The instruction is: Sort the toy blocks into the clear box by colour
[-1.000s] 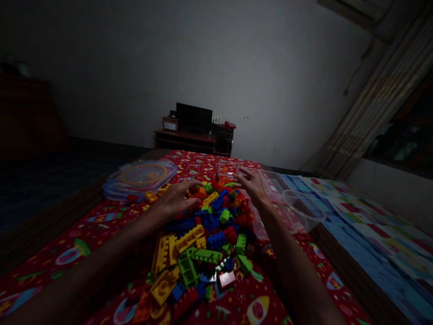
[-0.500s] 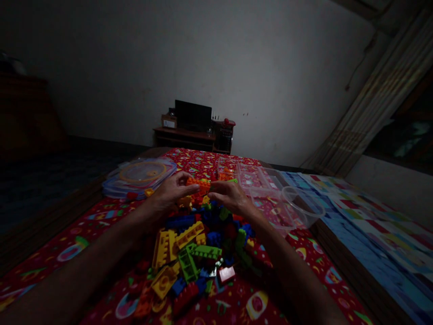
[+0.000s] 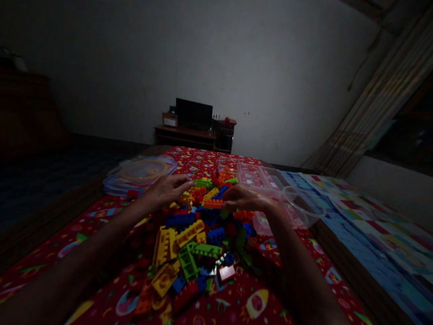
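A heap of coloured toy bricks [image 3: 199, 234] lies on a red patterned cloth [image 3: 101, 216] in front of me. My right hand [image 3: 245, 198] is closed on a long orange brick [image 3: 213, 204] at the far side of the heap. To the left of it, my left hand [image 3: 167, 189] hovers over the bricks with its fingers stretched out, holding nothing, near a green brick [image 3: 202, 183].
A clear plastic box [image 3: 270, 189] lies tipped at the right of the heap. A clear lid with an orange ring [image 3: 140, 174] sits at the left. A blue patterned mat [image 3: 365, 225] lies to the right. A low cabinet with a dark screen [image 3: 193, 124] stands by the far wall.
Both hands met on an orange brick half a second ago. Now my left hand has let go and drawn left, and my right hand has lowered the brick toward the heap.
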A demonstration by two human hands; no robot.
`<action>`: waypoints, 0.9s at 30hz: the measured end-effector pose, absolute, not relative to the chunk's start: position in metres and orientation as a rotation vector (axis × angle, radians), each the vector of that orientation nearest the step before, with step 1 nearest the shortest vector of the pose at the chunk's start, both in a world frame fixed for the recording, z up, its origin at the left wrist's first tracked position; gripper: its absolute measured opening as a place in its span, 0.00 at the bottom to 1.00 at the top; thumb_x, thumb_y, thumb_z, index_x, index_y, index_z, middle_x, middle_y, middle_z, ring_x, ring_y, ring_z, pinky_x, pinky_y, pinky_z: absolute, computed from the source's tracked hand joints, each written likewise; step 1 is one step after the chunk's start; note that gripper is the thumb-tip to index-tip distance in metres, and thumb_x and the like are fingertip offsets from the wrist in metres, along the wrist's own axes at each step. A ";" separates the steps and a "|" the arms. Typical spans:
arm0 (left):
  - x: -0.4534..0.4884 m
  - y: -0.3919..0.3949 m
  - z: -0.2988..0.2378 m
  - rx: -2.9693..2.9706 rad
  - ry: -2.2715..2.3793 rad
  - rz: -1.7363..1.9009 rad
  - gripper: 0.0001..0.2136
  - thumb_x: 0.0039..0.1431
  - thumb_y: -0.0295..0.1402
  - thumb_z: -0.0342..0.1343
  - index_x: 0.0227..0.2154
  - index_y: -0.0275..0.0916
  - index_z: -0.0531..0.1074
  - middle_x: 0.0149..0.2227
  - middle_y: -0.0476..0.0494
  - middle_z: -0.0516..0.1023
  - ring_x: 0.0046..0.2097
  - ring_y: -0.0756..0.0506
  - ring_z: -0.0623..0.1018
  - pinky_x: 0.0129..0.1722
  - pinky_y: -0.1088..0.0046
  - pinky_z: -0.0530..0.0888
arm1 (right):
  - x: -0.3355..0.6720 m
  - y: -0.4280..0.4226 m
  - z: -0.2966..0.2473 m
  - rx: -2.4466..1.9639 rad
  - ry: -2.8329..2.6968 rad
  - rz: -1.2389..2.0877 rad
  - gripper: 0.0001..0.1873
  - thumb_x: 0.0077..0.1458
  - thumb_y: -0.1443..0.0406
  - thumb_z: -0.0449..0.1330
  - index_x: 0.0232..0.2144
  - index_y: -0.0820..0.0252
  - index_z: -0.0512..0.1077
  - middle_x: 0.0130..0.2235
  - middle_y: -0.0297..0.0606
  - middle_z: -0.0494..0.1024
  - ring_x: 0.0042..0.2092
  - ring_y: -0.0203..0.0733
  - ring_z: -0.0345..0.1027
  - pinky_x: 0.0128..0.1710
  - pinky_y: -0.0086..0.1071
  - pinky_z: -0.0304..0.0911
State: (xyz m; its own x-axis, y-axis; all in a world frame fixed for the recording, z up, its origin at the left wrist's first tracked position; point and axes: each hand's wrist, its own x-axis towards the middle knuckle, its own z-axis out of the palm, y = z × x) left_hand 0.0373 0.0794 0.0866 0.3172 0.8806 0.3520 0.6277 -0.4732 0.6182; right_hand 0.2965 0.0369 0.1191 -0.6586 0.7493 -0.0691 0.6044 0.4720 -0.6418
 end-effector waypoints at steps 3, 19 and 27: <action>0.036 0.083 0.082 2.336 1.312 0.784 0.18 0.53 0.48 0.48 0.33 0.42 0.77 0.35 0.44 0.81 0.37 0.43 0.78 0.35 0.72 0.72 | 0.304 0.048 0.114 -1.196 -2.216 1.000 0.13 0.52 0.59 0.58 0.23 0.64 0.71 0.20 0.29 0.68 0.23 0.29 0.59 0.22 0.23 0.54; 0.036 0.084 0.083 2.419 1.412 0.761 0.18 0.48 0.38 0.51 0.40 0.41 0.77 0.41 0.40 0.82 0.41 0.38 0.79 0.42 0.64 0.73 | 0.307 0.075 0.100 -1.181 -1.355 0.847 0.09 0.52 0.64 0.58 0.33 0.65 0.74 0.27 0.36 0.78 0.27 0.33 0.72 0.25 0.25 0.66; 0.038 0.074 0.098 2.119 1.311 1.177 0.24 0.50 0.51 0.53 0.45 0.41 0.75 0.41 0.44 0.81 0.41 0.40 0.79 0.38 0.70 0.75 | 0.371 0.069 0.117 -1.090 -1.094 0.527 0.14 0.48 0.60 0.59 0.33 0.65 0.74 0.26 0.40 0.79 0.25 0.36 0.72 0.24 0.26 0.64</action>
State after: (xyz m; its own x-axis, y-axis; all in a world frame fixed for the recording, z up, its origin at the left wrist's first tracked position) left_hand 0.0375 0.0736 0.0975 0.2130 0.8655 0.4534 0.5437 -0.4905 0.6810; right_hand 0.3711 0.0690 0.1173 0.4129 0.7973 0.4403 0.1530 0.4158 -0.8965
